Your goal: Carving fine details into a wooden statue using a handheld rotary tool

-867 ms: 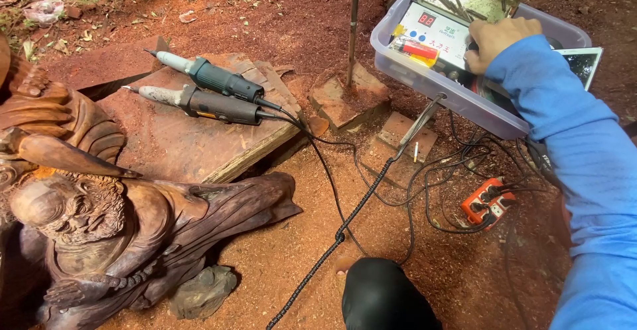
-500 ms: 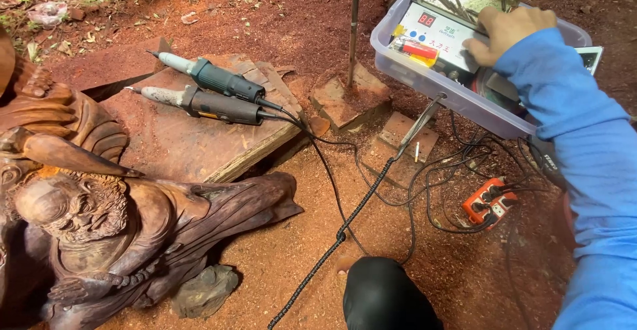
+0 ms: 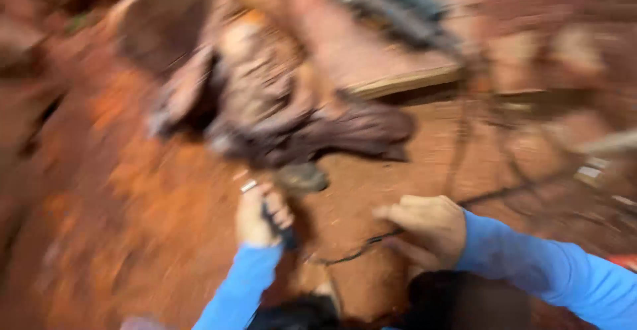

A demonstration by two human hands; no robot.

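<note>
Left hand clenched around a dark handled tool, its long axis running up toward the wooden carving just ahead; right hand nearby, fingers curled over the black cord; blur hides whether it grips.

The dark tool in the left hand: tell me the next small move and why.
Probably steady it first. The left hand grips the dark tool just below the wooden carving, and the right hand rests at the black cable trailing across the red dirt. The picture is badly blurred, so the tip's spot is unclear.
</note>
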